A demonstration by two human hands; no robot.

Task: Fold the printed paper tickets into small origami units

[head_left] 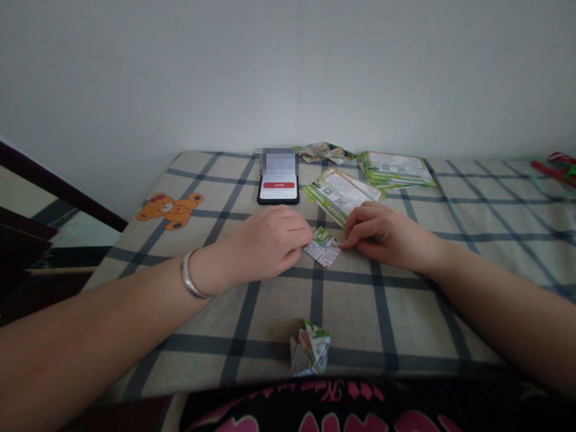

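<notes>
A small square of folded printed paper (323,247), green and white, lies on the tablecloth between my hands with one corner toward me. My left hand (274,243), a silver bangle at its wrist, has its fingers closed at the paper's left corner. At the right corner, the thumb and bent fingers of my right hand (382,234) pinch the edge. Near the table's front edge stands a folded paper shape (310,348) with pointed flaps, made of similar printed paper.
A phone (278,191) with a lit screen stands beyond my left hand. Printed leaflets (342,191) lie behind the right hand, with a leaflet stack (398,168) and folded paper pieces (326,152) by the wall. A bear-shaped picture (171,210) is at left, a red item (558,168) far right.
</notes>
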